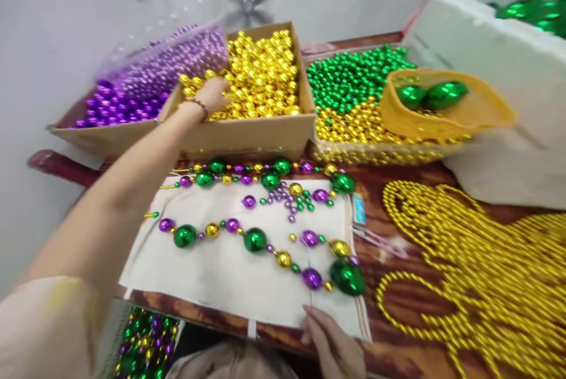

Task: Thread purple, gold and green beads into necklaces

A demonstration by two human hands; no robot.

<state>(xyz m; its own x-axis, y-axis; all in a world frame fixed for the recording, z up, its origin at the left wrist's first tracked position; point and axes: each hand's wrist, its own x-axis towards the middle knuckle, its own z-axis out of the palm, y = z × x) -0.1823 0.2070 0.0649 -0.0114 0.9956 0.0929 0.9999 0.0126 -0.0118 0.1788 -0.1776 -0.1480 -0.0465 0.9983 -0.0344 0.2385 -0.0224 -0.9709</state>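
Note:
My left hand (213, 96) reaches into a cardboard box and touches the gold beads (260, 78). Its fingertips are blurred and partly hidden, so what they hold is unclear. At the table's front edge, my right hand (329, 340) has thumb and fingers pinched on a thin, straight needle (310, 293) pointing up. Just beyond it a strand of green, purple and gold beads (255, 240) curves over a white cloth (212, 279). Loose small purple and green beads (287, 199) lie on the cloth, below a second, doubled bead strand (270, 180).
Purple beads (119, 105) fill the box's left side. A tray holds green beads (354, 75) and small gold beads (349, 122), with a yellow pouch (389, 108) on top. Gold bead chains (499, 273) and pink-handled scissors (384, 242) lie right. A white foam box (486, 102) stands behind.

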